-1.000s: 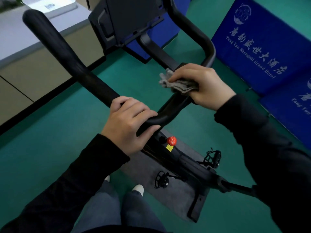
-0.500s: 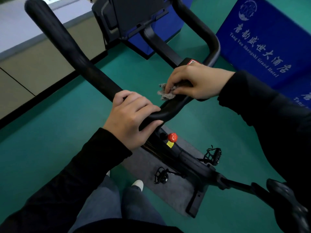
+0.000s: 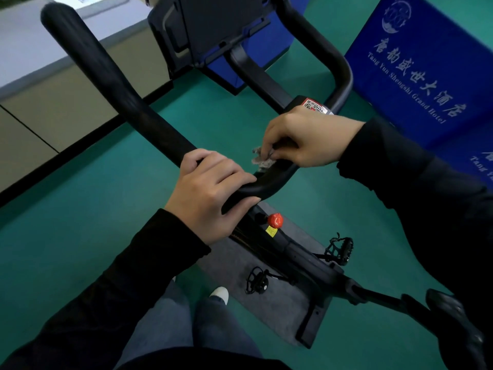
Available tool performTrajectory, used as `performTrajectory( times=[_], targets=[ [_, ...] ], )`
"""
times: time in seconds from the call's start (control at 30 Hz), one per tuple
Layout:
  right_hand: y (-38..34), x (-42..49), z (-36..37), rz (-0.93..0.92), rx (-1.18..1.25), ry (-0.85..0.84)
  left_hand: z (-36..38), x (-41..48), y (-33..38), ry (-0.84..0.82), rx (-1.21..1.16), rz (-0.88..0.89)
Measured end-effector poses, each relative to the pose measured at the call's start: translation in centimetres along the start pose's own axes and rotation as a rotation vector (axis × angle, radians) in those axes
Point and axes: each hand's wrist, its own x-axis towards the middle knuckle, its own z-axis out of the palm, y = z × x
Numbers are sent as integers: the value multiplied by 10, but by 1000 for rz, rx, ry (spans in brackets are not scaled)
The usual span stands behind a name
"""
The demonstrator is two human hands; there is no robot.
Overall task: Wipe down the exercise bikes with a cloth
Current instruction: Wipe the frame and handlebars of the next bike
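Cloth (image 3: 262, 161), grey and bunched, sat pinched by the right hand (image 3: 306, 140) against the handlebar (image 3: 120, 84) at its centre bend; the left hand (image 3: 208, 193) gripped the handlebar just beside. Spreading the cloth wider would probably cover more per stroke.

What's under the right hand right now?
The right hand pinches a grey cloth against the handlebar. Only the cloth's ragged end shows; the rest, and the bar beneath, are hidden by the hand.

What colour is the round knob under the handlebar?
Red: the knob sits just above a small yellow sticker, seen in the head view.
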Motion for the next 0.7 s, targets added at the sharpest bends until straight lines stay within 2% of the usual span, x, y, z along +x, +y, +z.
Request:
performTrajectory(
  times=[0.13, 0.27, 0.43, 0.7],
  targets=[
    [-11, -1, 3, -56, 95, -23, 0, 0, -1, 0, 7, 5],
    [0, -4, -1, 9, -33, 6, -1, 1, 0, -10, -4, 8],
    [-4, -10, 10, 53, -88, 126, -2, 1, 2, -19, -9, -8],
    [-16, -30, 27, 208, 82, 451, -7, 2, 4, -80, -17, -43]
  ],
)
